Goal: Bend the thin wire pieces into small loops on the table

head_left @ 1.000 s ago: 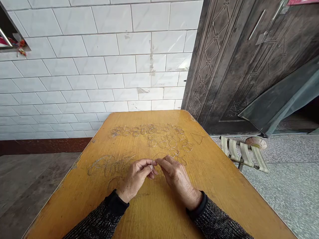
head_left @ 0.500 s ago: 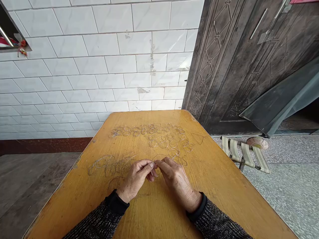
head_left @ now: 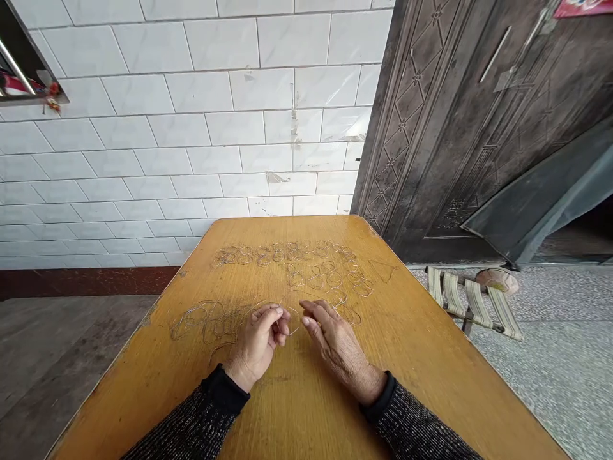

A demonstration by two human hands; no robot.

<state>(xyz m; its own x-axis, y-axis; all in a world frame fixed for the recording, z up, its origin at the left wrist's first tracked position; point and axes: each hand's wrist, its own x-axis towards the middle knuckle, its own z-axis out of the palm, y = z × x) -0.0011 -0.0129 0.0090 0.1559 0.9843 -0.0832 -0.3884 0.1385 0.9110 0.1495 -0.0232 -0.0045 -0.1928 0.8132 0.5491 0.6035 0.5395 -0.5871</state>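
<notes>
My left hand [head_left: 258, 338] is closed in a pinch on a thin wire [head_left: 293, 330], which curves out in a loop to the right of the fingers. Just right of that loop is my right hand [head_left: 334, 342], its fingers stretched out and thumb apart, with nothing visible in it. Left of my left hand lies a tangle of wire loops [head_left: 211, 317] on the wooden table [head_left: 297, 409]. More wire loops [head_left: 352, 314] lie partly behind my right hand. Farther back, rows of small bent wire rings [head_left: 278, 252] spread across the tabletop.
A white tiled wall [head_left: 215, 134] rises behind the table's far edge. A dark carved door [head_left: 440, 128] stands at the right, with a grey-green curtain [head_left: 550, 198]. On the floor at the right are a striped strap stool [head_left: 472, 300] and a ball [head_left: 498, 280].
My hands, fingertips together before, are now apart. The right hand has let go and opened its fingers; the left keeps the wire and has shifted slightly left.
</notes>
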